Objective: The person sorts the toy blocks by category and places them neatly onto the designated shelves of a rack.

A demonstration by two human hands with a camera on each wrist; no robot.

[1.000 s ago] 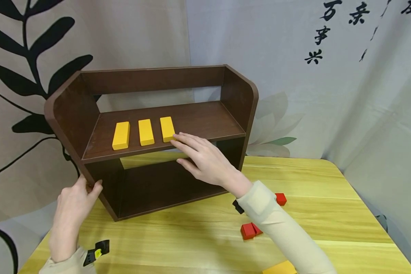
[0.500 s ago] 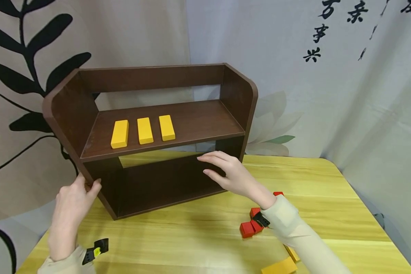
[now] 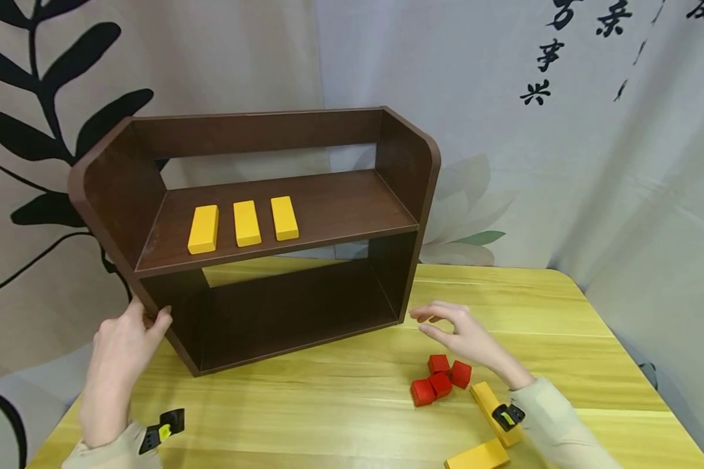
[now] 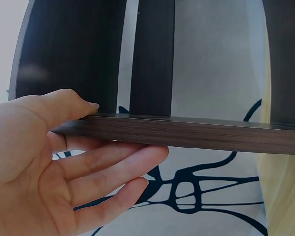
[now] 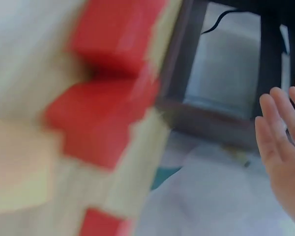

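Note:
My left hand grips the left side panel of a dark brown two-tier shelf. In the left wrist view, its thumb lies on one face of the panel edge and its fingers on the other. On the upper tier, three yellow rectangular blocks lie side by side: a left one, a middle one and a right one. Holding nothing, my right hand hovers over the table, its fingers loosely bent. Several red cubes sit clustered just below it in the head view.
Two more yellow blocks, one partly behind the right wrist and one near the front edge, lie on the wood-grain table. A printed curtain hangs behind the shelf.
My right hand has left the right yellow block on the upper tier and moved right and down, towards the red cubes. The left hand keeps its grip on the shelf.

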